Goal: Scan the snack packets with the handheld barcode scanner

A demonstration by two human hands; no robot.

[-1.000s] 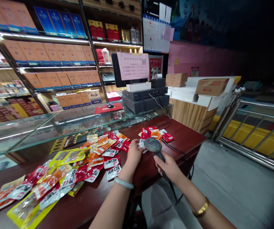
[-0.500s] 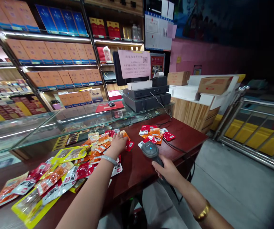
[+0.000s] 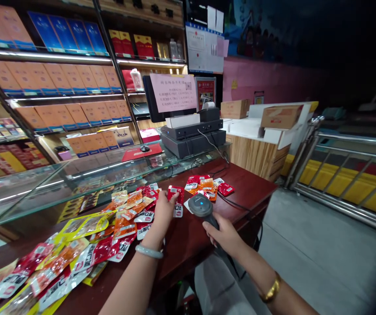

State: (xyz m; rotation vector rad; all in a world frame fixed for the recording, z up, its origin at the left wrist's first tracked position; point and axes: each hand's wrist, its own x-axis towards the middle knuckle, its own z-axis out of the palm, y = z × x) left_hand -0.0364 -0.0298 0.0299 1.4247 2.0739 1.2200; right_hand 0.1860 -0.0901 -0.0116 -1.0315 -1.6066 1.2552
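Observation:
My left hand (image 3: 165, 211) is closed on a small red and white snack packet (image 3: 176, 194), at the right edge of a spread of packets. My right hand (image 3: 223, 234) grips the handle of a dark grey barcode scanner (image 3: 204, 206), whose head shows a small blue light. The scanner head is just right of the held packet, apart from it. Under my left arm and to its left lie many orange, red and yellow snack packets (image 3: 124, 225), overlapping on the dark red table (image 3: 181, 238). Beyond the scanner sits a smaller pile of red and orange packets (image 3: 204, 186).
A glass display counter (image 3: 86, 175) runs behind the table. On it stand a monitor (image 3: 150, 98) with a pink sign and a black cash drawer (image 3: 194, 144). A cable (image 3: 240, 204) crosses the table's right side. Metal railing (image 3: 348, 148) stands at right.
My left hand has come from reaching over the packets to holding a red and white one, raised near the scanner. The view has shifted slightly to the right.

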